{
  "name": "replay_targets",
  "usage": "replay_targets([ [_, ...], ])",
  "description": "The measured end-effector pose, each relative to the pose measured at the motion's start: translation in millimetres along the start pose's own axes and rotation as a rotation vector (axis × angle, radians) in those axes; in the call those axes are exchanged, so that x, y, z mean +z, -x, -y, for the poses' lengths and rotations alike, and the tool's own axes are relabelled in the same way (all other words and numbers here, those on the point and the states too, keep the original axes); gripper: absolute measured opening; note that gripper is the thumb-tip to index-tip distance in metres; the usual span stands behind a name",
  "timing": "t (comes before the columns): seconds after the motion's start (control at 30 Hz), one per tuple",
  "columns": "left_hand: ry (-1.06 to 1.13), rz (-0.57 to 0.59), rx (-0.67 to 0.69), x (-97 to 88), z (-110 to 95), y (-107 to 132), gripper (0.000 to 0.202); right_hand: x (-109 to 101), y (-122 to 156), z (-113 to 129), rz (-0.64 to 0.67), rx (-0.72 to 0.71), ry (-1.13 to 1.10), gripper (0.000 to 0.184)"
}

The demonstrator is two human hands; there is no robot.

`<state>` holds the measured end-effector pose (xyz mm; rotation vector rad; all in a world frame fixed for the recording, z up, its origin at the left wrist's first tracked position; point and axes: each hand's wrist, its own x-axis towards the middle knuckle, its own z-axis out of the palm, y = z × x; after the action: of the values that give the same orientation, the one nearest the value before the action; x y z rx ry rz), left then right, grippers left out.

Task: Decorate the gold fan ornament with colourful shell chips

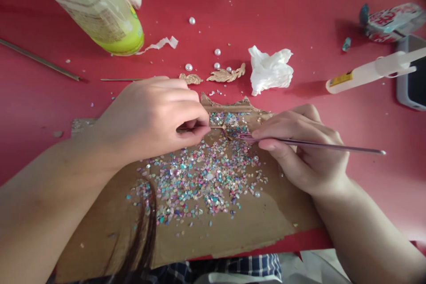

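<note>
My left hand (159, 115) pinches a thin gold stick, likely a hairpin, with a small gold fan-shaped ornament (225, 127) at its end. Between the fingers of my right hand (304, 146) is a pair of slim purplish metal tweezers (336, 146), their tips close to the ornament; I cannot tell whether they touch it. Below both hands, many small iridescent shell-like chips (193, 177) in pink, teal and purple lie spread over a piece of cardboard (246, 230). Part of the stick is hidden inside my left hand.
Beyond the cardboard are gold leaf-shaped pieces (226, 74), several pearl beads (189, 67) and a crumpled white tissue (271, 71). A green-bottomed bottle (123, 31) stands left. Rightward lie a glue bottle (362, 71), a phone (414, 84) and a wrapper (392, 22). Hair strands (144, 230) hang in front.
</note>
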<state>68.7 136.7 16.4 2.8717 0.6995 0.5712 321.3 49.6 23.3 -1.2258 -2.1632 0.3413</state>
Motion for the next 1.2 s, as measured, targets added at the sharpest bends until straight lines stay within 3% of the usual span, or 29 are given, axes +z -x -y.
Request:
replay_targets([
  [0.33, 0.002, -0.003, -0.012, 0.0, -0.1, -0.1, 0.024, 1.0, 3.0, -1.6, -0.046, 0.043, -0.04, 0.004],
  [1.2, 0.026, 0.011, -0.014, 0.5, 0.2, -1.1, 0.025, 2.1, 1.3, -0.1, -0.03, 0.054, -0.03, 0.009],
])
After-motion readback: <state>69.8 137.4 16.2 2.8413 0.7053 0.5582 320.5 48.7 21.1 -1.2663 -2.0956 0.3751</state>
